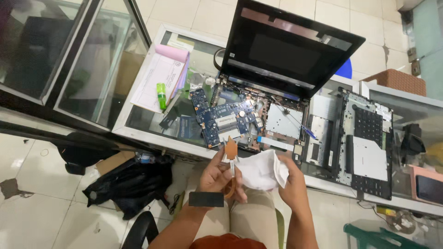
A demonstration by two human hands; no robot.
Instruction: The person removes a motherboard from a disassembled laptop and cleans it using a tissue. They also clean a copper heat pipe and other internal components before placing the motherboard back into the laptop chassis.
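Copper heat-sink part held at the lap, cloth alongside, in front of an opened laptop.

Left hand (217, 177) has its fingers closed on the copper-coloured part (230, 150), raised upright clear of the worktop (152, 133), apparently for access. Right hand (290, 182) grips a white cloth (260, 170) just beside it. The blue circuit board (221, 117) lies exposed on the open laptop (277, 92), near to hand.
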